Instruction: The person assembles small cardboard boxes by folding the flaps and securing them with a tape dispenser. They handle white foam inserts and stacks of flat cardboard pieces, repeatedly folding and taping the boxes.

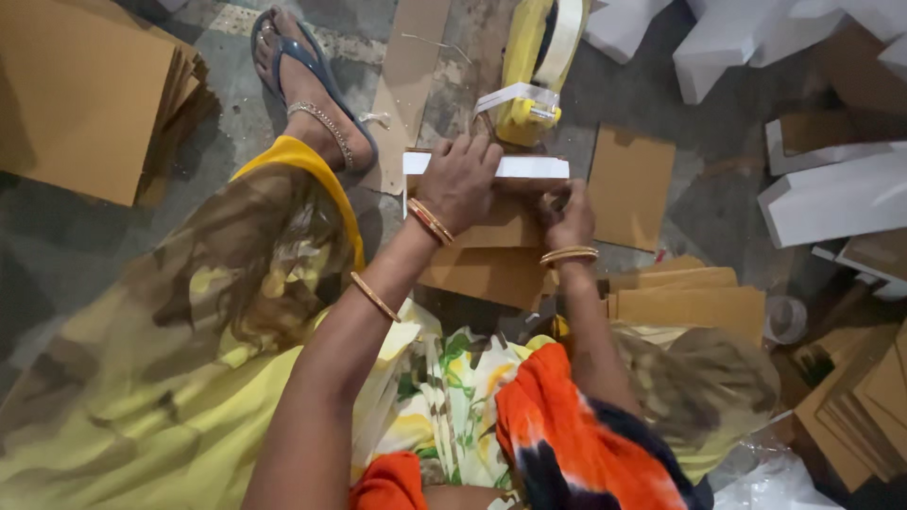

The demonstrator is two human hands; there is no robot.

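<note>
Cardboard box (pixel 501 222) under left hand (pixel 460 179)

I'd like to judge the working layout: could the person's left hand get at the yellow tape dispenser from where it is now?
Probably yes. The left hand rests on the white strip, and the yellow tape dispenser stands just beyond it on the floor, with nothing between them.

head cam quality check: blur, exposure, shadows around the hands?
Head view: left hand and right hand fairly sharp on the white strip; the strip and white foam blocks look near blown out; yellow tape dispenser slightly soft; floor dim, frame corners dark; lap fabric close to lens, soft.
</note>
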